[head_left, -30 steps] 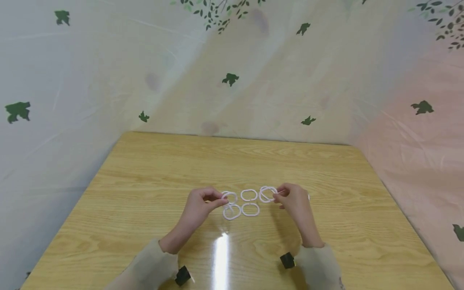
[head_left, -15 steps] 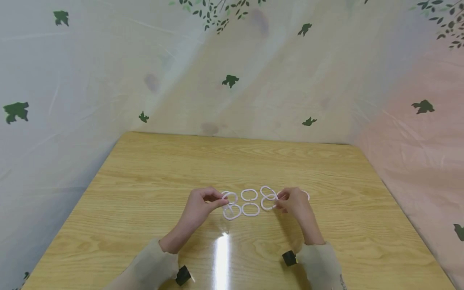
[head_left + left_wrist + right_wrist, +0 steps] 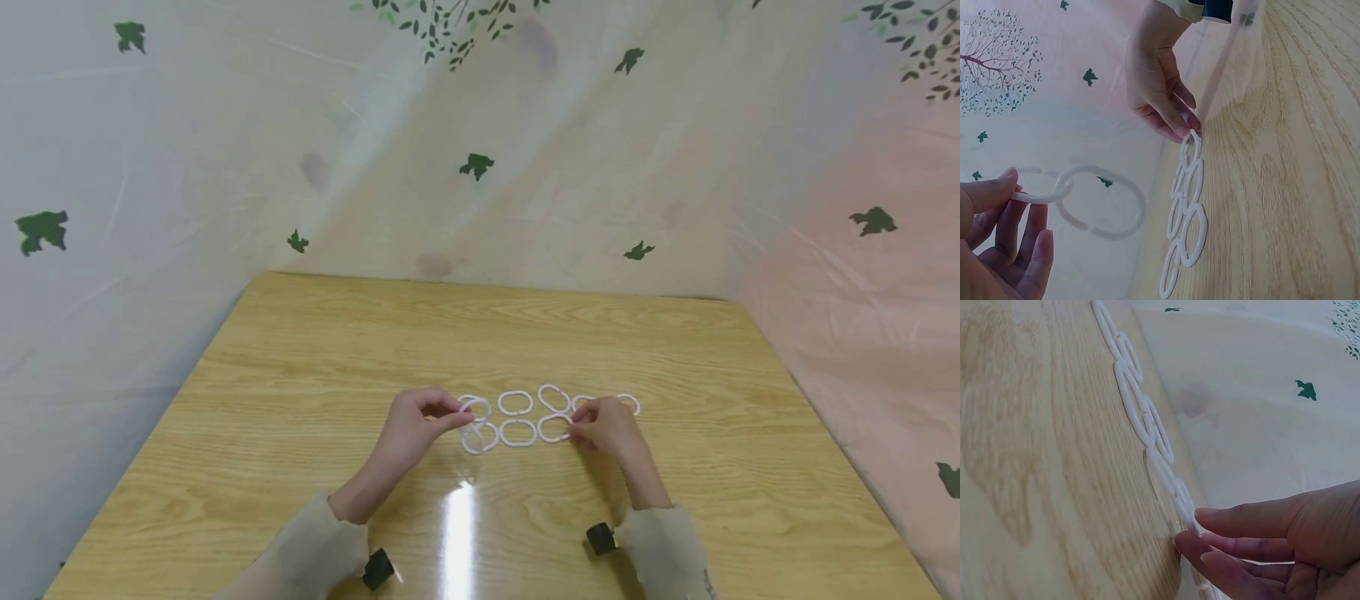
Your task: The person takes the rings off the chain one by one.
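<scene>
My left hand [image 3: 412, 425] pinches a white plastic chain link [image 3: 1041, 199] between thumb and fingers, raised off the table. Looped through it hangs a second oval link [image 3: 1141, 212], with a small gap in its side. My right hand [image 3: 611, 429] pinches the right end of another white link [image 3: 553, 441] lying at table level. Above that one lies a tilted link [image 3: 542, 398]. Two more links, one upper [image 3: 515, 392] and one lower [image 3: 518, 445], lie between the hands. The right fingers partly hide further links behind them.
Beyond the right hand, the end of another link [image 3: 637, 404] shows. All this lies on a wood-grain table [image 3: 300, 350], backed by a cloth [image 3: 555, 208] with leaf and bird prints. Dark wrist devices sit at both cuffs.
My right hand has drawn its link toward me, so it sits below the tilted link rather than overlapping it. More links show behind the right hand. The left hand keeps its place.
</scene>
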A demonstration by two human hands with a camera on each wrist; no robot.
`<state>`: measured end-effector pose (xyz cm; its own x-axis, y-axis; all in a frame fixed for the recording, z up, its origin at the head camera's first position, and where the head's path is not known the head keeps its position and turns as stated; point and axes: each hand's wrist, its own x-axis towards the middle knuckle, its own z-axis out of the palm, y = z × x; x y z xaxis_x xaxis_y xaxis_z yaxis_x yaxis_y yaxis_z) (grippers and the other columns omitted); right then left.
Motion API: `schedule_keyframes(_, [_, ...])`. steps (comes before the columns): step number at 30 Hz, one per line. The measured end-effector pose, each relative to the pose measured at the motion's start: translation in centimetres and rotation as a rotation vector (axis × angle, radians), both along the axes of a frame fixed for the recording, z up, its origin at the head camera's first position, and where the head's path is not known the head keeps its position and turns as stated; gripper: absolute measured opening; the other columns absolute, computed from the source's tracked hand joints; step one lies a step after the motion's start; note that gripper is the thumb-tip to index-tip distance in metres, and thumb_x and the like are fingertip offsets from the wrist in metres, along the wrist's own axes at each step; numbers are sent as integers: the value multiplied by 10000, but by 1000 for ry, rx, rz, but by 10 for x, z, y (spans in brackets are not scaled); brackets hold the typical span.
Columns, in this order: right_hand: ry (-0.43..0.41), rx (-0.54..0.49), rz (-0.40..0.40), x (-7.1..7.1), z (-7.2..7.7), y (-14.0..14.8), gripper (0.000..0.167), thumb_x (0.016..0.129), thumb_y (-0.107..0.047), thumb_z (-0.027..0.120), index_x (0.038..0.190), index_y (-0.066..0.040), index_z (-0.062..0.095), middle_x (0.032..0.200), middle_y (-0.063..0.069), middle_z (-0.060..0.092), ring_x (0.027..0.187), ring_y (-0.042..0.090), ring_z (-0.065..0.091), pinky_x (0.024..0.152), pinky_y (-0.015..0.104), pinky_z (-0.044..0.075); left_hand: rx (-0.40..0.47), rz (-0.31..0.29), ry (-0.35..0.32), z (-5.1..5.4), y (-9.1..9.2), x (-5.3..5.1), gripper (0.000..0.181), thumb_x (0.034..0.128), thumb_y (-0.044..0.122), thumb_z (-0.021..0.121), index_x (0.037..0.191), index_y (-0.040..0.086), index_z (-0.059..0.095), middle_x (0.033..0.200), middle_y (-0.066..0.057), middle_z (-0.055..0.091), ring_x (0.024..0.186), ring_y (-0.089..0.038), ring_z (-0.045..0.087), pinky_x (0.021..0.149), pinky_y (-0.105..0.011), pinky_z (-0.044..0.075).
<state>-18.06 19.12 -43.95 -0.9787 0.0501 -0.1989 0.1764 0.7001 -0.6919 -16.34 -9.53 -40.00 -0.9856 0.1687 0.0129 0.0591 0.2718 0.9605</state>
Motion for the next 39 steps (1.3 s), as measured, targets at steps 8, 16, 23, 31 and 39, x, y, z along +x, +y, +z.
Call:
schedule_keyframes(8, [6,-8,2,3,7,1,108,829,-45,725,884,45,701,729,99,719,554,123,641,509,241,556,-10,4,2,2,1,1,92,793,49,774,802,-21,716,841,-142,728,693,-42,601,596,-142,473])
schedule_keyframes(16, [53,-86,55,9,29,-22,152,853,-43,700,967,59,701,806,132,728,692,177,691,590,306,611,10,-6,25,-1,1,1,93,790,35,773,807,-35,714,847,-165,722,713,-62,617,628,-140,492])
schedule_keyframes(23, [161,-155,155,20,45,-53,125,854,-37,713,951,42,721,820,143,739,751,269,720,550,208,581,11,-28,17,-2,1,1,101,793,41,774,813,-37,713,843,-161,718,704,-47,607,624,-141,498])
schedule_keyframes(31, [337,-124,206,33,61,-82,142,795,-66,775,935,-49,759,870,86,755,754,197,711,567,154,553,4,-72,7,-1,-3,2,104,800,39,766,834,-41,709,852,-162,711,689,-38,590,612,-151,503])
schedule_keyframes(39, [467,-6,308,35,69,-98,107,785,-98,787,890,-88,770,854,26,763,754,162,708,627,167,533,-32,-155,36,-2,-5,1,111,805,79,767,842,-17,725,829,-154,723,685,-64,590,628,-168,510])
